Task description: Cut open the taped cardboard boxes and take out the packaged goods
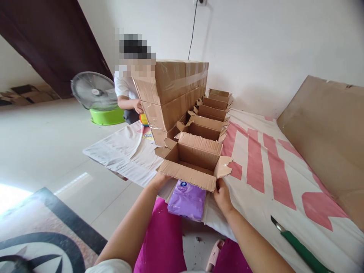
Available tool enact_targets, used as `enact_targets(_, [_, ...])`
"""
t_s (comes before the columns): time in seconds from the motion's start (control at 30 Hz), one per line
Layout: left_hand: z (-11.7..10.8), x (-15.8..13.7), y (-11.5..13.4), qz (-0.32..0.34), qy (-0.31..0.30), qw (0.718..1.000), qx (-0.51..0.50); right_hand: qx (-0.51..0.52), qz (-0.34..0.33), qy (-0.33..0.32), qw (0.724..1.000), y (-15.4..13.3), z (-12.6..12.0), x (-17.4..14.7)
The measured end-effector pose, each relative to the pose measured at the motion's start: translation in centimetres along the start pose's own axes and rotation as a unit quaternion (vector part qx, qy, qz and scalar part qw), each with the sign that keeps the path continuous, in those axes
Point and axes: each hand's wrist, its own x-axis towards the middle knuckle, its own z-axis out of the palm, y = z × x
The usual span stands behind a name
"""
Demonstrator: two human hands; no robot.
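Note:
An open cardboard box (196, 165) sits in front of me, its flaps folded outward and its inside showing bare cardboard. My left hand (162, 180) is at its near left corner, fingers mostly hidden under the front flap. At the near right corner my right hand (222, 194) is closed on the box. Between my hands, just below the front flap, lies a purple plastic-wrapped pack (187, 203) at the table's edge. Behind the held box runs a row of similar open boxes (205, 131).
Taped cartons (173, 81) are stacked left of the row. A person (122, 89) crouches behind them, near a fan (95, 89) and green basin (106, 115). A green-handled knife (301, 246) lies right on the cloth-covered table (256, 204). Large cardboard (321, 132) stands far right.

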Motion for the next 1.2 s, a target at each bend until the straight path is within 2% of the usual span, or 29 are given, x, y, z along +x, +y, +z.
enact_targets(0.13, [0.3,-1.7,0.8,0.005,-0.013,1.0,0.009,0.014,-0.005,0.014,1.0,0.0,0.0,-0.2])
enact_targets(0.27, [0.0,-5.7,1.4,0.009,0.107,0.992,0.059,0.02,-0.007,0.019,1.0,0.0,-0.1,-0.2])
enact_targets(0.3, [-0.1,-6.8,1.6,0.003,0.113,0.99,0.081,0.022,-0.008,0.018,1.0,-0.1,-0.1,-0.2])
enact_targets(0.33, [-0.3,-7.8,1.9,-0.002,0.091,0.991,0.103,0.024,-0.009,0.017,1.0,-0.1,-0.1,-0.2])
enact_targets(0.47, [-0.6,-10.5,3.6,0.026,-0.116,0.977,0.179,0.037,-0.005,0.029,0.999,0.0,-0.2,-0.2])
enact_targets(0.53, [-0.4,-10.9,4.5,0.019,-0.152,0.969,0.192,0.037,0.004,0.051,0.998,0.3,-0.3,-0.2])
enact_targets(0.63, [0.0,-11.0,5.4,-0.015,-0.196,0.971,0.138,0.035,0.014,0.082,0.996,0.8,-0.4,-0.1])
enact_targets(0.77, [0.4,-11.1,6.0,-0.018,-0.269,0.962,0.046,0.07,0.009,0.075,0.995,1.2,-0.4,-0.1])
enact_targets(0.87, [0.9,-11.2,5.9,-0.047,-0.299,0.953,-0.005,0.076,0.009,0.074,0.994,1.3,-0.3,0.0])
enact_targets(1.03, [0.9,-11.1,4.9,-0.078,-0.272,0.95,-0.131,0.055,0.019,0.07,0.996,1.1,-0.2,-0.1])
enact_targets(1.2, [-0.2,-10.1,4.5,-0.021,-0.148,0.972,-0.183,0.056,0.003,0.075,0.996,0.7,-0.5,-0.1])
